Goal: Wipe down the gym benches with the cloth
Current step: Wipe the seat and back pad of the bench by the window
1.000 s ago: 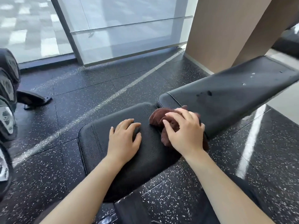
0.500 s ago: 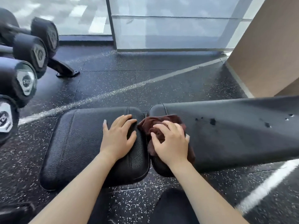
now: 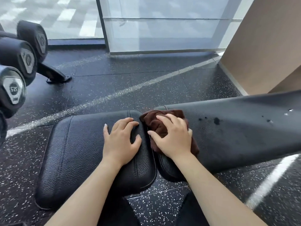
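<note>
The right hand has its fingers spread and curled down over a crumpled dark brown cloth, pressing it flat rather than gripping it in a fist. The cloth lies on the near-left end of the long black leather backrest pad, just beside the gap between the two pads. The left hand rests palm down with fingers loosely splayed on the right end of the black textured leather seat pad, holding nothing. A few dark spots and small tears mark the backrest pad to the right. On the far left, black round-ended dumbbells sit above the black speckled rubber floor.
</note>
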